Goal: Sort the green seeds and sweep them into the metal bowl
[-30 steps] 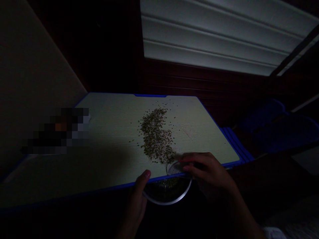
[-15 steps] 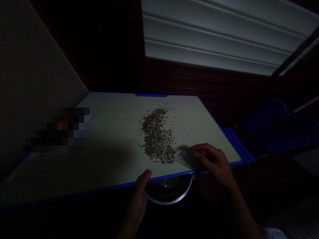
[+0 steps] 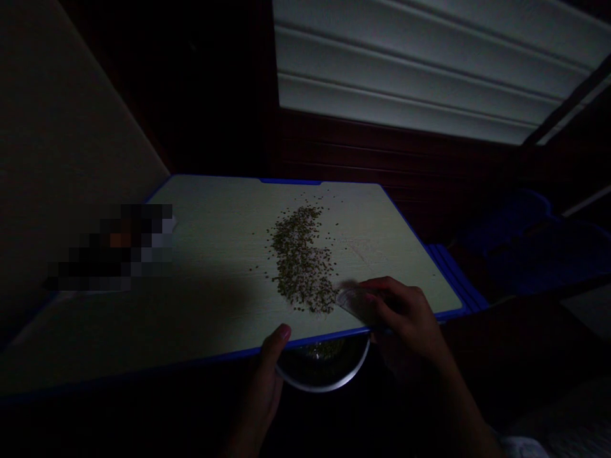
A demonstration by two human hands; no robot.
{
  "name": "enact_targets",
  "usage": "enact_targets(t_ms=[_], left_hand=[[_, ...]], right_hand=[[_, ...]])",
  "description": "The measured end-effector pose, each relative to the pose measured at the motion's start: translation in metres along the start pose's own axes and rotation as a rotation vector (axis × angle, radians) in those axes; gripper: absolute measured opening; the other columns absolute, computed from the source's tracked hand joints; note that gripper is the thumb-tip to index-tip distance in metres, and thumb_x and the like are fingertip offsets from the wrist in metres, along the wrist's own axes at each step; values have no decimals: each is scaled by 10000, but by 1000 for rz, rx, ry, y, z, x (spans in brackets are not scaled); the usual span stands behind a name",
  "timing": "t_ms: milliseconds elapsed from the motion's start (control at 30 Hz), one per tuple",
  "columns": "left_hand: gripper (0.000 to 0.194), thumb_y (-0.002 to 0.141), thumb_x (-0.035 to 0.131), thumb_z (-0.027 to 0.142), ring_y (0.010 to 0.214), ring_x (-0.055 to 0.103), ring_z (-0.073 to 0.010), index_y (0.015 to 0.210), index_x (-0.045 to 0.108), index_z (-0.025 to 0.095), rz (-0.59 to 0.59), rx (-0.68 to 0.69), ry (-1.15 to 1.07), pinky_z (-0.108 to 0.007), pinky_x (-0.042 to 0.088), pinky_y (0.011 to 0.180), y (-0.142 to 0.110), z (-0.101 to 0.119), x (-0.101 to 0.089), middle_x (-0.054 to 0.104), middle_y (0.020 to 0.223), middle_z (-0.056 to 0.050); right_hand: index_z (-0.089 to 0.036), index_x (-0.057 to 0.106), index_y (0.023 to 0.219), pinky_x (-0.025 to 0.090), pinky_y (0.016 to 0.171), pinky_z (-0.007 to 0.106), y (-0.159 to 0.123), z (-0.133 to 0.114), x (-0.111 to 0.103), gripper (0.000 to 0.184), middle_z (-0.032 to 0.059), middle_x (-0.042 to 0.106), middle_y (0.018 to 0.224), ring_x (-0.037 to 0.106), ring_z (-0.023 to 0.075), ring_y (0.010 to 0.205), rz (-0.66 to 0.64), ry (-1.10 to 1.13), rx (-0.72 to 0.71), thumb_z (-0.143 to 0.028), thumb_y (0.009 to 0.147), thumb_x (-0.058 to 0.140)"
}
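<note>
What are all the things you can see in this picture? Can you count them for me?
Table top: one, pale with a blue edge, in the middle
Seed-like bits: too many to count, dark greenish brown, spread on the table top
See-through piece: one, clear, in the right hand beside the bits
Bowl: one, dark inside with a silvery rim, below the near edge
Blurred-out thing: count unclear, dark with orange, left side
Blue shapes: count unclear, blue, far right, too dark to name
Slatted panel: one, whitish, top right
Wall: one, dark greyish, left
Left hand: one, skin-coloured, thumb on the near edge
Right hand: one, skin-coloured, holding the see-through piece
</note>
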State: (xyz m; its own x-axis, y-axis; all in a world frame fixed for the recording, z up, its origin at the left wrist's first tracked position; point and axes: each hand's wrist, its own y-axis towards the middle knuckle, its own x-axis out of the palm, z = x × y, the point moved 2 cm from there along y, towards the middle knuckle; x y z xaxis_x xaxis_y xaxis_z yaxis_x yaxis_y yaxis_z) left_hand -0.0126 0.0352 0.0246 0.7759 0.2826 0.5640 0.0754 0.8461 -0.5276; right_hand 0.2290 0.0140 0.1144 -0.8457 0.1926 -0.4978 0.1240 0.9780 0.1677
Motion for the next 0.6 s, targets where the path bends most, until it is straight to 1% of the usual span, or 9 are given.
enact_targets(t_ms=[100, 200, 267, 367, 433, 500, 600], left_hand=[[422, 716, 869, 358, 1222, 658, -322, 1084, 778, 172, 16, -6, 7, -463, 460, 1117, 0, 0, 0, 817, 1026, -67], [422, 741, 856, 334, 1215, 665, -302, 1124, 764, 182, 34, 9, 2, -446, 459, 1118, -1, 0, 1, 815, 1039, -58], [402, 753, 848, 333, 1201, 672, -307, 1111, 767, 171, 19, 1, 4, -457, 461, 1116, -1, 0, 1, 814, 1045, -68], [386, 759, 842, 356, 1181, 682, -323, 1079, 776, 149, -3, -18, 9, -482, 455, 1120, 0, -1, -1, 810, 1065, -90], [400, 771, 834, 354, 1185, 680, -321, 1109, 770, 152, -19, -16, 1, -482, 454, 1121, 1, -1, -1, 806, 1086, -96], [432, 779, 832, 340, 1193, 676, -317, 1167, 754, 168, -21, 5, -8, -483, 460, 1117, 2, -1, 0, 803, 1104, -94], [461, 764, 844, 322, 1195, 675, -317, 1192, 745, 183, 19, 23, -9, -488, 469, 1109, 2, -1, 1, 805, 1100, -80]], right_hand=[[-202, 757, 1027, 465, 594, 262, -1, -1, -1, 225, 21, 729, 762, 644, 162, 663, -32, 12, 14, -372, 911, 666], [-193, 755, 1010, 457, 590, 265, 0, -1, -3, 233, 37, 750, 819, 649, 171, 685, 27, 57, 48, -380, 902, 667], [-197, 754, 1011, 447, 584, 271, 0, -1, -4, 238, 40, 755, 834, 645, 173, 685, 62, 62, 60, -386, 898, 663], [-205, 756, 978, 429, 569, 276, 1, 1, -4, 208, 26, 747, 798, 625, 160, 652, 29, 59, 57, -368, 886, 665], [-208, 754, 966, 420, 564, 275, 1, 2, -4, 192, 21, 744, 803, 616, 153, 649, 27, 78, 50, -355, 883, 665], [-205, 751, 966, 413, 560, 273, 1, 2, -5, 190, 19, 738, 806, 608, 149, 650, 59, 88, 44, -349, 881, 661], [-196, 752, 958, 397, 539, 266, 1, 1, -5, 197, 11, 710, 738, 585, 143, 613, 38, 55, 40, -347, 887, 649]])
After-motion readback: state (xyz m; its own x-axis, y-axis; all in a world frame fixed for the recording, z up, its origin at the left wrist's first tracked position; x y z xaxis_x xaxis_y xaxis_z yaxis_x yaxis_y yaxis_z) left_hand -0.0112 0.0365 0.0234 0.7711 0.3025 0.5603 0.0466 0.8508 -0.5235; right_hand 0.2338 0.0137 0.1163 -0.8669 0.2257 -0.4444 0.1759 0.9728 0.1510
